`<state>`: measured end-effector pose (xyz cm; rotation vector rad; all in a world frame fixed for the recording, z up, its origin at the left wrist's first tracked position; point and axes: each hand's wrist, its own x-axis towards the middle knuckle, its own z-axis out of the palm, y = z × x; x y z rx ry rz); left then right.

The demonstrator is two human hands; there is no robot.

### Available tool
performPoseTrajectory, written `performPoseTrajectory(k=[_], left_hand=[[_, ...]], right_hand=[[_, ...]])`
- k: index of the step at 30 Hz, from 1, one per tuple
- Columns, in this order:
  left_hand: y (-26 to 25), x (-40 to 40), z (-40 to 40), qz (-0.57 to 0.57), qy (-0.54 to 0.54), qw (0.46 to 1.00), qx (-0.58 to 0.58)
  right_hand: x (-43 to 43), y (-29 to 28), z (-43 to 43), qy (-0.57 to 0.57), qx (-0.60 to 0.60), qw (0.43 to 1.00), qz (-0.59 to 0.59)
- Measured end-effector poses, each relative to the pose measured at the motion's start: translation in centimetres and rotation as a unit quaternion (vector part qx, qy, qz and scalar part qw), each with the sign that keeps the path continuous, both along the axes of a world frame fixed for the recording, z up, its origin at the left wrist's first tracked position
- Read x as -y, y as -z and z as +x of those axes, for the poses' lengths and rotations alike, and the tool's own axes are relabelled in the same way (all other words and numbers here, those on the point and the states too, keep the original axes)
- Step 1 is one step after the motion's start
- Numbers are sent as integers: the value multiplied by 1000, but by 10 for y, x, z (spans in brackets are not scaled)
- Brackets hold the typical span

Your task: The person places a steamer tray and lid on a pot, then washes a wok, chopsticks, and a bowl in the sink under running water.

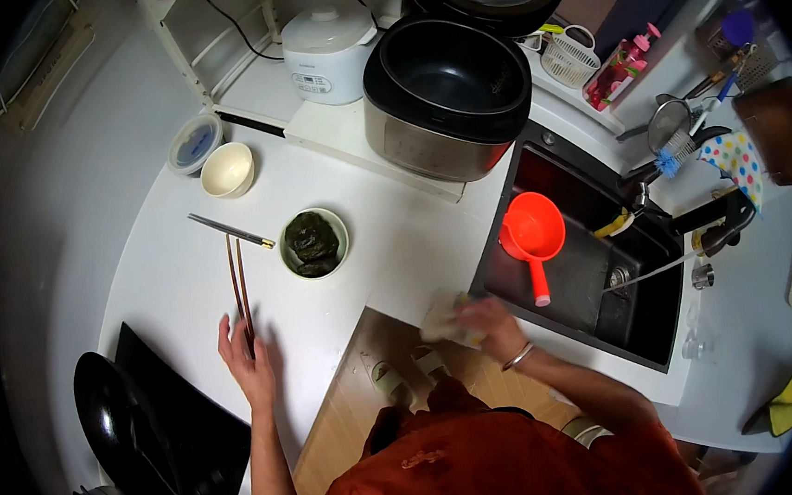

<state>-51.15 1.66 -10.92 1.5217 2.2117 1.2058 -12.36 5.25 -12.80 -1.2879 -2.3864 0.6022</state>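
Observation:
My left hand (pixel 247 371) is over the counter at the near end of a pair of brown chopsticks (pixel 236 281). Their ends run in between its thumb and fingers; whether it grips them I cannot tell. A dark-and-metal pair of chopsticks (pixel 227 229) lies slantwise just beyond. Right of these stands a pale bowl (pixel 345 251) with dark green, leaf-like food (pixel 310 239) in it. My right hand (pixel 494 329), blurred, holds a beige cloth (pixel 441 319) at the counter edge near the sink.
A red dipper (pixel 532 226) sits in the black sink (pixel 574 289), where water runs from the faucet (pixel 723 232). Behind are an open rice cooker (pixel 436 139) and a white small cooker (pixel 329 57). A cream bowl (pixel 229 171) stands back left; a wok (pixel 120 416) is at left.

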Motion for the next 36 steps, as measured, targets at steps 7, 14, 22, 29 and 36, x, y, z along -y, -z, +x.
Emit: performPoseTrajectory(k=[7,14,22,29,36], left_hand=[[-24,31,38,-7,54,994,90],[-23,23,28,-18,60,992,113],[11,-25,-34,-81,-32,985,-146],[22,-48,-50,-236,-32,936,-261],[25,-20,-68,-288,-43,941,-171]], right_hand=[[-112,8,22,221,-138,963,74],[-32,16,-48,45,38,988,141],[-68,-38,-55,-1,174,984,-36],[-93,-92,-93,-28,24,992,118],[-141,-76,-268,-189,20,971,143]])
